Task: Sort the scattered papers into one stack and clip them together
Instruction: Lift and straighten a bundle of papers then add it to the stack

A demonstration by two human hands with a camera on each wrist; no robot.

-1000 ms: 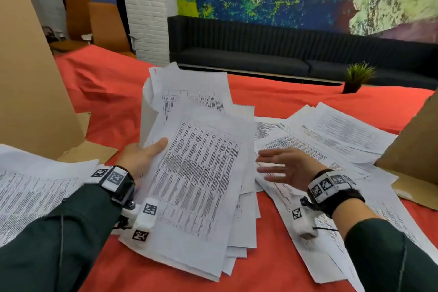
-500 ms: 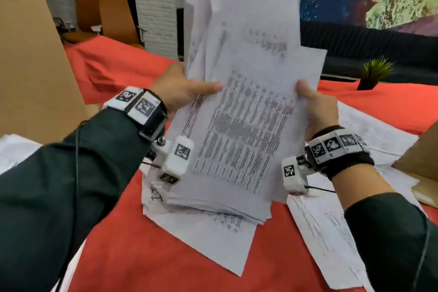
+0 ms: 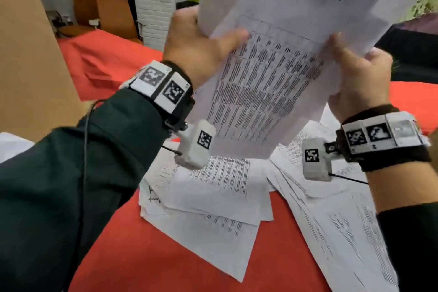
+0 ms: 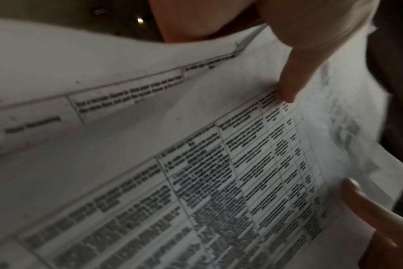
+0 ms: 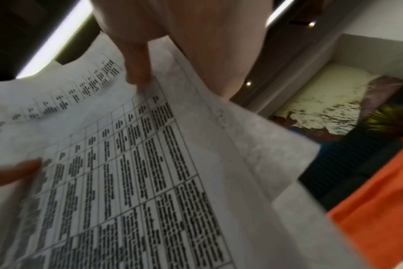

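Papers (image 3: pixel 267 83), a loose sheaf of them, are up in the air in front of me, held by both hands. My left hand (image 3: pixel 196 47) grips the sheaf's left edge, thumb (image 3: pixel 231 38) laid across the printed table on the front sheet and the other fingers behind it. My right hand (image 3: pixel 358 76) grips the right edge the same way, thumb (image 3: pixel 336 41) on the front. The left wrist view shows my thumb (image 4: pixel 292 76) pressing on the top sheet, and the right wrist view shows my right thumb (image 5: pixel 138 60) on that sheet too. The sheaf is uneven: sheets fan out at the top and their edges do not line up. Its lower edge hangs above a loose pile of sheets (image 3: pixel 213 187) lying on the red tablecloth (image 3: pixel 132 256). More scattered sheets (image 3: pixel 336 225) lie to the right of that pile, under my right wrist. A tall cardboard panel (image 3: pixel 28 50) stands at the left.
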